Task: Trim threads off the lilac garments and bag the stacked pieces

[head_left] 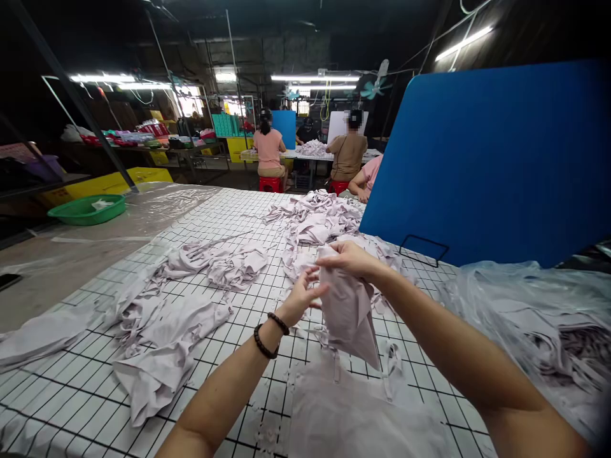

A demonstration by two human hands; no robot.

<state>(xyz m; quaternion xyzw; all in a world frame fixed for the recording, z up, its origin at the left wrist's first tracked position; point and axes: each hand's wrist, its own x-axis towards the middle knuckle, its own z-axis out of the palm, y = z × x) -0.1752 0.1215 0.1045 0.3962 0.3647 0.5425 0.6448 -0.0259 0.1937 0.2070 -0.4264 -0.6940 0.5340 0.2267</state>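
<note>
My right hand pinches the top of a pale lilac-grey garment, which hangs down in soft folds. Beside its left edge is my left hand, fingers spread and nothing held; whether a fingertip touches the cloth I cannot tell. A beaded bracelet circles the left wrist. Below the hands, a similar garment with thin straps lies flat at the table's near side. Beyond the hands, a heap of the same garments is spread out. More crumpled garments lie to the left.
The table has a white cover with a black grid. At right, a large blue board rises by a black wire stand; a clear plastic bag holds more garments. A green basin sits far left. Co-workers sit beyond.
</note>
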